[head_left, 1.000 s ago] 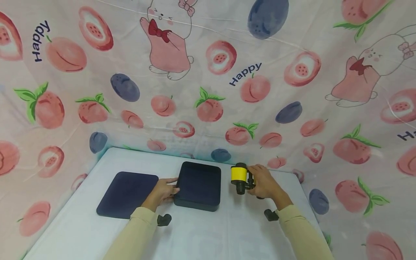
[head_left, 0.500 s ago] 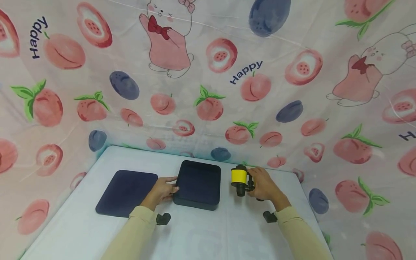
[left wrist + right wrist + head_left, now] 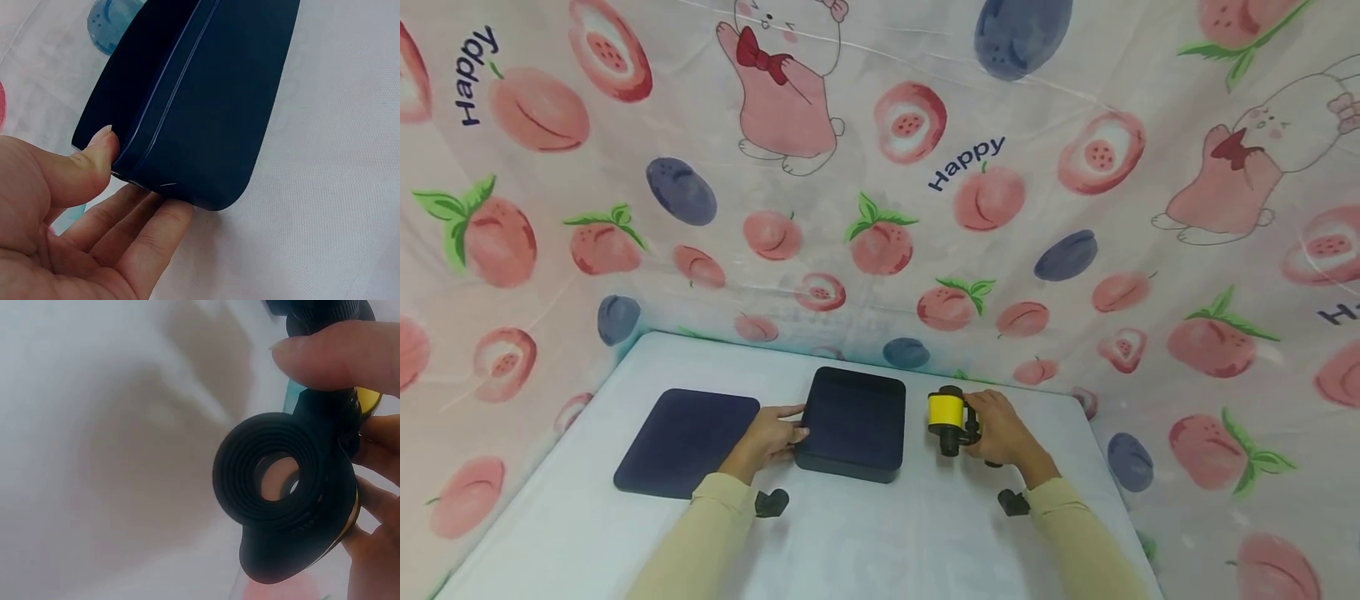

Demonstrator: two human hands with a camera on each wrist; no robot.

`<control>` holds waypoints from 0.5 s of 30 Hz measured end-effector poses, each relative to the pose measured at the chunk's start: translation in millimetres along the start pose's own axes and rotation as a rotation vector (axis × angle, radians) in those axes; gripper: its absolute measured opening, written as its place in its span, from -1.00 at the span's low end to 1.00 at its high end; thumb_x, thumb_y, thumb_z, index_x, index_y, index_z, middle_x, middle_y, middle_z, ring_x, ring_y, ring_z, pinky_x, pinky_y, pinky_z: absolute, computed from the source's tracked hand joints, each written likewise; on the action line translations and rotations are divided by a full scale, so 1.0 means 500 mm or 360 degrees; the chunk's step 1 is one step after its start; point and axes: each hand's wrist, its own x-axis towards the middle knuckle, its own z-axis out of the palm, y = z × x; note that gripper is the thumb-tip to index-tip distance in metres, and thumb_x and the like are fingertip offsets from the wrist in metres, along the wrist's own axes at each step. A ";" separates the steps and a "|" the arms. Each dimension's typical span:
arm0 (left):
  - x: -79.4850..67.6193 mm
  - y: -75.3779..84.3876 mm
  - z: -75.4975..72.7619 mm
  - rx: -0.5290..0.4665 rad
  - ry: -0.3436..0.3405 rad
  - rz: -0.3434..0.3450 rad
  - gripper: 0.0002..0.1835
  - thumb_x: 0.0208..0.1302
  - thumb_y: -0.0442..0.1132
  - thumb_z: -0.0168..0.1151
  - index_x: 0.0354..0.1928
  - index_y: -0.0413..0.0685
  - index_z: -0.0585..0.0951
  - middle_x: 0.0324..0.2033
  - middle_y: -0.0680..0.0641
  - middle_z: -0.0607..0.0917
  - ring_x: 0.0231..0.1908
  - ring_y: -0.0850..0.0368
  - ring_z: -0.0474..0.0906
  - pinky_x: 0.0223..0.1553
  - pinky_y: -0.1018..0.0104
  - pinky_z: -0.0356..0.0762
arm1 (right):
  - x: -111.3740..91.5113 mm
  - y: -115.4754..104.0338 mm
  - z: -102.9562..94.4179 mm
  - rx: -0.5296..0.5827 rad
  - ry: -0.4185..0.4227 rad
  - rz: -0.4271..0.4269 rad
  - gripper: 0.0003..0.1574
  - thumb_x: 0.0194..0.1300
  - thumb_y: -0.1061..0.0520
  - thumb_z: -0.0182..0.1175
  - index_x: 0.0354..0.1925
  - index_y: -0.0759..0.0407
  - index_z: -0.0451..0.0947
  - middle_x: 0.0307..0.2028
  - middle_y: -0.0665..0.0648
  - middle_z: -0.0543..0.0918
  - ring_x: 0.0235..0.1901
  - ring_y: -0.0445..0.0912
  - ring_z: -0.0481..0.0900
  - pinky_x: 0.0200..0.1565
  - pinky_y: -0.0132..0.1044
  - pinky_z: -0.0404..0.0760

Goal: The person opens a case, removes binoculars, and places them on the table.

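Observation:
A dark navy box [image 3: 854, 423] with raised walls sits mid-table in the head view. My left hand [image 3: 767, 437] holds its left side. In the left wrist view the thumb of that left hand [image 3: 69, 206] bends over the rim of the box [image 3: 212, 106], with the other fingers against the outside wall. To the right of the box, my right hand [image 3: 1000, 427] grips yellow and black binoculars [image 3: 946, 410]. The right wrist view shows a black ringed eyepiece of the binoculars [image 3: 234, 469] close up, the thumb across the black middle part and fingers behind.
A flat dark navy panel with rounded corners [image 3: 688, 442], lid-like, lies left of the box, partly behind the left hand and forearm. The white table [image 3: 880, 542] meets a fruit-and-rabbit printed cloth [image 3: 865, 192] at the back and sides. Black wrist-worn pieces [image 3: 771, 503] hang below both wrists.
The binoculars and right hand have shifted slightly lower in the head view, toward the person. The left hand keeps its hold on the box. The whole view has drifted a little.

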 end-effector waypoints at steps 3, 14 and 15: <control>-0.001 0.001 -0.004 0.0003 0.0005 0.0003 -0.28 0.38 -0.49 0.27 0.55 -0.12 0.35 0.44 -0.41 0.44 0.38 -0.36 0.50 0.31 -0.21 0.53 | 0.006 -0.002 0.005 -0.0001 -0.0007 -0.0011 0.15 -0.08 0.07 0.64 0.45 0.26 0.41 0.35 0.23 0.57 0.41 0.22 0.36 0.44 0.26 0.40; 0.009 -0.008 -0.001 0.0002 0.0024 0.0021 -0.29 0.38 -0.48 0.27 0.55 -0.09 0.36 0.43 -0.40 0.45 0.36 -0.36 0.51 0.30 -0.20 0.55 | 0.012 0.006 0.030 -0.0051 0.0013 -0.0050 0.14 -0.08 0.07 0.63 0.43 0.32 0.41 0.33 0.26 0.59 0.38 0.23 0.40 0.45 0.25 0.38; 0.010 -0.007 -0.001 0.0001 0.0030 0.0023 -0.29 0.38 -0.47 0.28 0.55 -0.08 0.36 0.43 -0.40 0.45 0.36 -0.35 0.52 0.31 -0.19 0.55 | 0.015 0.007 0.031 -0.0057 0.0013 -0.0048 0.14 -0.08 0.07 0.63 0.43 0.32 0.40 0.33 0.26 0.59 0.38 0.23 0.41 0.45 0.24 0.38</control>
